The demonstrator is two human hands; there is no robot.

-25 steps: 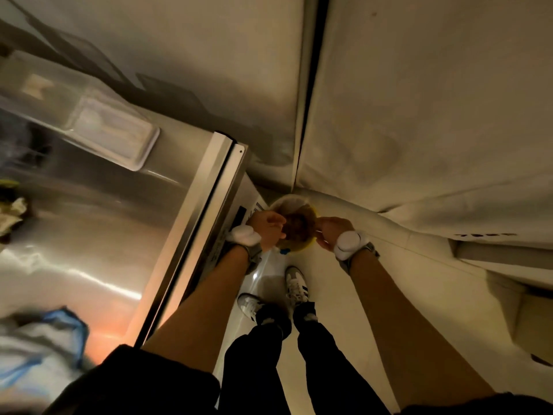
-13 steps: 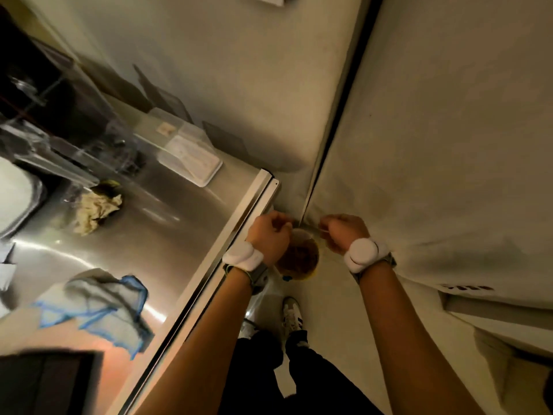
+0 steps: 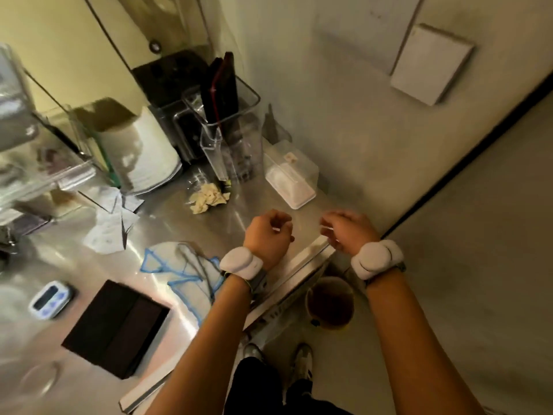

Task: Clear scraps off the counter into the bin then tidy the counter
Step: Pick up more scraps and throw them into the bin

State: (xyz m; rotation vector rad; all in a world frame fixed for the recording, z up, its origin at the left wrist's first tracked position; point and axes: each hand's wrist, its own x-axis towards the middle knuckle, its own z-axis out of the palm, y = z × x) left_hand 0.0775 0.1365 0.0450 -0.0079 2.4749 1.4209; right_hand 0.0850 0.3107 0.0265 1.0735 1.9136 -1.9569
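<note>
My left hand hovers over the right corner of the steel counter, fingers curled into a loose fist with nothing seen in it. My right hand hangs just past the counter's edge, fingers also curled and nothing visible inside. Below them on the floor stands a small round bin with brownish contents. A crumpled beige paper scrap lies on the counter beyond my left hand. Crumpled white paper slips lie further left.
A blue-edged cloth lies near my left wrist, a black box and a small timer at the front left. A clear lidded container, a clear pitcher and stacked plates line the back wall.
Both hands have risen from the bin on the floor to counter height. The view has swung up and left, showing more of the counter.
</note>
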